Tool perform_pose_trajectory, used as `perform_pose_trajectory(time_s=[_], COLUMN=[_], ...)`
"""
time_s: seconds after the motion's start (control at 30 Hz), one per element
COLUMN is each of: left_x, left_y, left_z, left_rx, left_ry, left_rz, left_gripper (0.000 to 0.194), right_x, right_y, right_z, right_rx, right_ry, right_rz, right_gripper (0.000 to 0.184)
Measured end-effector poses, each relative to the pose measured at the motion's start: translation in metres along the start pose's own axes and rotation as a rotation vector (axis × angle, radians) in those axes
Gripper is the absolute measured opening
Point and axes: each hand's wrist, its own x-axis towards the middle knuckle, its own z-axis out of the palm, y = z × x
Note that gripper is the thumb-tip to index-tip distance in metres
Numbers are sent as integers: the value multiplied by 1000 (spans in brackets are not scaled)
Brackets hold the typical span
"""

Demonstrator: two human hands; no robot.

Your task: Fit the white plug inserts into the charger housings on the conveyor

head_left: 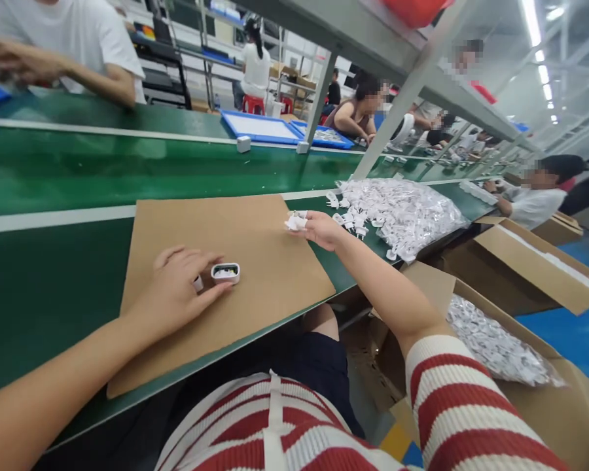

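My left hand [177, 288] rests on a brown cardboard sheet [255, 229], its fingers closed round a small white open-topped casing [225, 271] that stands on the sheet. My right hand [319, 227] reaches out over the sheet's far right corner and pinches a small white plastic part [295, 222] in its taped fingertips. Just beyond that hand lies a heap of many similar white parts on clear plastic [402, 212].
The sheet lies on a green conveyor bench [53, 261]. Open cardboard boxes [535, 261] with a bag of white parts [495, 343] stand at my right. Blue trays [260, 126] and a metal shelf frame [324, 85] sit farther off. Other people work along the line.
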Motion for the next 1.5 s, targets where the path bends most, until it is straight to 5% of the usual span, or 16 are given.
perform_pose_trajectory(time_s=[0.1,0.17,0.27,0.43,0.53,0.67,0.8,1.0,1.5], left_x=[-1,-2,-4,-7,-8,-8,-8,-8,-9], left_y=[2,3,5,5,3,5,10,10,11], left_z=[1,2,4,8,11,12,11,12,9], left_rx=[3,-9,-56,-113,-140,-172,-187,-195,-159], left_ry=[6,9,31,36,72,62,61,101,54], left_rz=[28,31,14,21,29,24,12,18,0], left_gripper=[38,34,34,33,32,30,31,37,36], right_x=[-20,-32,-46,-70,-77,-82,-89,-86,-84], right_y=[-11,-15,-15,-3,6,1,-24,-36,-35], right_z=[24,38,59,80,79,82,102,125,126], right_rx=[523,584,477,-186,-495,-394,-219,-331,-344], right_ry=[-168,-199,-132,-43,11,130,113,96,64], right_rz=[124,183,81,-454,-496,-502,-553,-686,-617], right_gripper=[21,19,19,25,26,22,22,22,23])
